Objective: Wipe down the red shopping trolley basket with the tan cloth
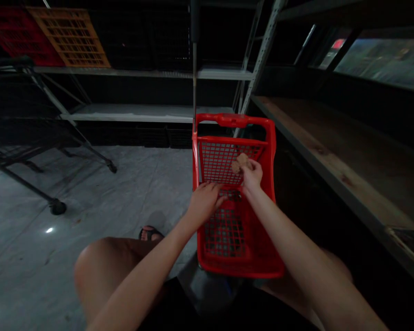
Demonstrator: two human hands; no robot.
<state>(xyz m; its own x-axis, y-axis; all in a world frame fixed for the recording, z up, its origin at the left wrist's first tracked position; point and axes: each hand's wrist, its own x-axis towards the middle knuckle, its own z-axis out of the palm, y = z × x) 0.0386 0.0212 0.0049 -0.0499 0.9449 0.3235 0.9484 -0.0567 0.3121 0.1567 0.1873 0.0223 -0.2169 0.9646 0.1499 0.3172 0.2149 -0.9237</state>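
A red plastic mesh basket (271, 151) with a red handle stands on the floor between my knees. My left hand (204, 202) rests on the basket's left rim, fingers curled over the edge. Inside the basket, my right hand (251, 174) is shut on a small pale brown thing (240, 162), held up against the far mesh wall. What that thing is stays unclear in the dim light.
A long wooden shelf (348, 156) runs along the right. Grey metal shelves (141, 112) line the back wall, with a red crate (14, 32) and an orange crate (71, 37) above. A dark wheeled trolley frame (37, 151) stands at left on the grey floor.
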